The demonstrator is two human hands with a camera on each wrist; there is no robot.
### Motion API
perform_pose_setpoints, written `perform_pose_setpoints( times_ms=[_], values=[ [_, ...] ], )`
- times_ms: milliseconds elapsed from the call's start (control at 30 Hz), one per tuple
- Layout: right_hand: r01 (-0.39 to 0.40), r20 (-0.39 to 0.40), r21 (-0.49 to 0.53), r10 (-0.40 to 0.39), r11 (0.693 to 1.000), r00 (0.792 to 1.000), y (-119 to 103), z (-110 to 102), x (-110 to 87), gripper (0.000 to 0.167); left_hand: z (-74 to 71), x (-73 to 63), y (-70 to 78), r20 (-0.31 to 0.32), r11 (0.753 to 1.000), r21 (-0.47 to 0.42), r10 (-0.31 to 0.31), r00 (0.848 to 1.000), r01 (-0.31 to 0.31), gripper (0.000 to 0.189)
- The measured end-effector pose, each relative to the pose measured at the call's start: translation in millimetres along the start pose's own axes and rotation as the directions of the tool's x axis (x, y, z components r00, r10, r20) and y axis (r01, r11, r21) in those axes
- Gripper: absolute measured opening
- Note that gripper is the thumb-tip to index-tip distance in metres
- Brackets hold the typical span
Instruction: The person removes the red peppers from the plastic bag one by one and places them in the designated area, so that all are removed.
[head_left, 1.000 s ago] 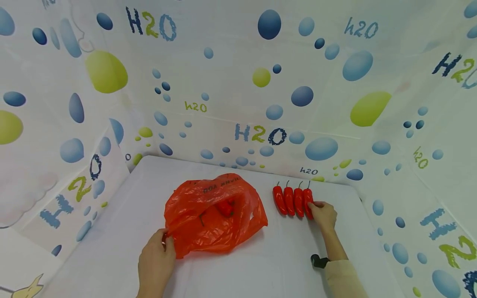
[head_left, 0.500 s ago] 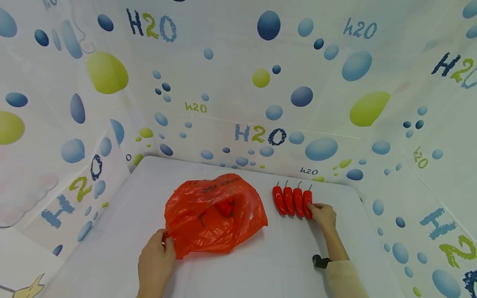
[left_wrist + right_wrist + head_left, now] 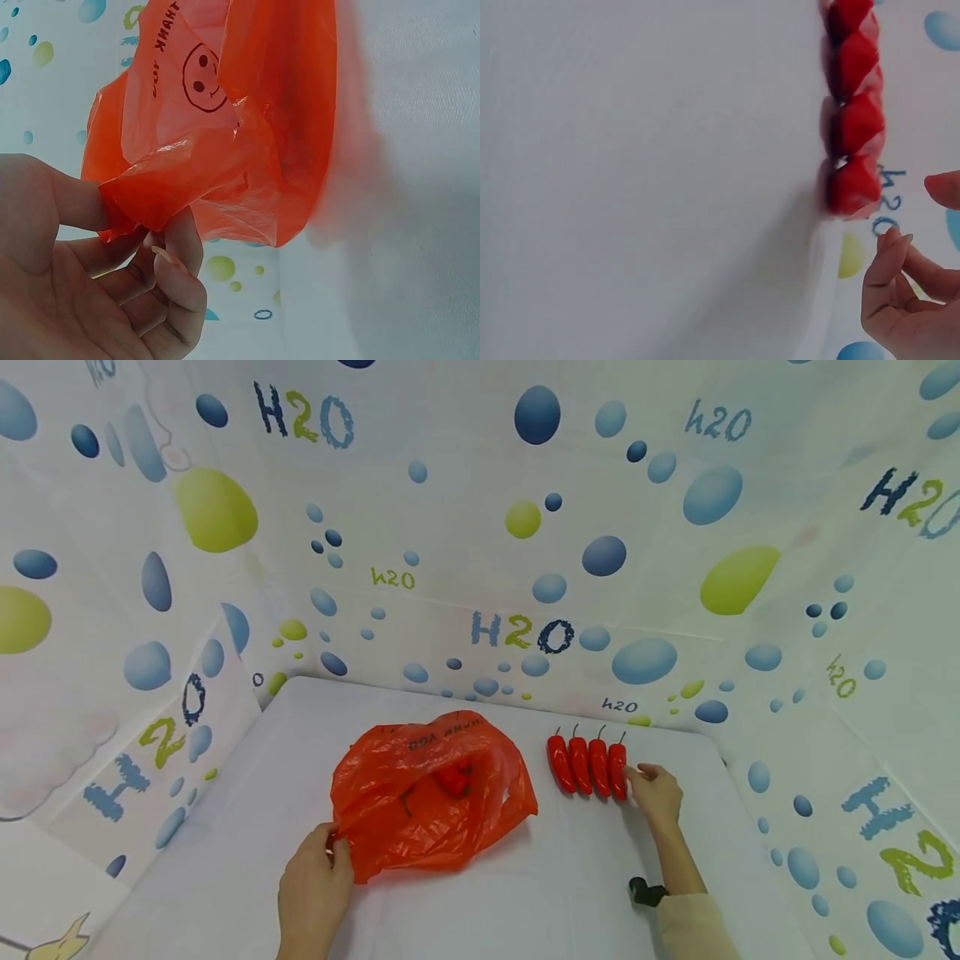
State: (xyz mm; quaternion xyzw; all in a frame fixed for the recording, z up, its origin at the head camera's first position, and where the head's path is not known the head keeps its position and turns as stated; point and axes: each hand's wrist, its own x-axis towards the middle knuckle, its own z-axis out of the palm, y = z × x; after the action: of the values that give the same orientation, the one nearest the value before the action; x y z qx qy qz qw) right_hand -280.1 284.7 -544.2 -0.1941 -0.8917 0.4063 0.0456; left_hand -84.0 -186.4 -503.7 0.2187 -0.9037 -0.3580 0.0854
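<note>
A translucent red plastic bag [image 3: 435, 827] with dark printed lettering lies on the table, its mouth gaping. My left hand [image 3: 317, 881] pinches the bag's near left edge between thumb and fingers; the left wrist view shows the bunched plastic in that pinch. Inside the bag's mouth a red pepper [image 3: 452, 779] shows, partly covered by plastic. To the right, several red chili peppers [image 3: 579, 766] lie side by side in a row, stems pointing away. My right hand [image 3: 656, 795] is just right of the row's end pepper [image 3: 617, 772], thumb and fingers parted, holding nothing.
A white-covered table [image 3: 555, 893] carries everything. Behind and at both sides rises a white curtain [image 3: 450, 527] printed with blue and green drops. A black strap-like piece [image 3: 645, 892] sits at my right wrist, beside a beige sleeve [image 3: 693, 927].
My right hand has let go of the end pepper and drawn slightly away to the right. That pepper now lies in line with the row. The left hand and the bag have stayed put.
</note>
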Motion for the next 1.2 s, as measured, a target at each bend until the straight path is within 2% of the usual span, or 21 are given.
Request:
perform_pose_setpoints(
  times_ms=[200, 400, 600, 900, 1200],
  values=[
    [0.071, -0.012, 0.048, -0.070, 0.996, 0.997, -19.5, -3.7, -8.9, 0.045, 1.3, -0.5, 0.2, -0.024, 0.999, -0.016, 0.031, 0.999, -0.031, 0.033],
    [0.167, -0.009, 0.076, -0.167, 0.983, 0.986, -46.1, -5.1, -24.2, 0.042, 1.6, -1.2, 2.0, -0.023, 0.999, -0.027, 0.028, 0.999, -0.028, 0.033],
    [0.227, -0.011, 0.135, -0.227, 0.965, 0.974, -72.0, -8.1, -43.3, 0.040, 1.9, -0.4, 3.3, -0.015, 1.000, -0.023, 0.012, 1.000, -0.012, 0.033],
    [0.381, 0.000, 0.168, -0.386, 0.909, 0.922, -95.5, 0.9, -67.3, 0.029, 2.5, 0.1, 2.6, -0.008, 1.000, -0.026, 0.007, 1.000, -0.007, 0.033],
    [0.414, 0.146, 0.209, -0.447, 0.886, 0.883, -120.3, 8.1, -89.5, 0.028, 2.6, -0.6, 1.0, -0.014, 0.999, -0.036, 0.029, 0.999, -0.029, 0.033]
  ],
)
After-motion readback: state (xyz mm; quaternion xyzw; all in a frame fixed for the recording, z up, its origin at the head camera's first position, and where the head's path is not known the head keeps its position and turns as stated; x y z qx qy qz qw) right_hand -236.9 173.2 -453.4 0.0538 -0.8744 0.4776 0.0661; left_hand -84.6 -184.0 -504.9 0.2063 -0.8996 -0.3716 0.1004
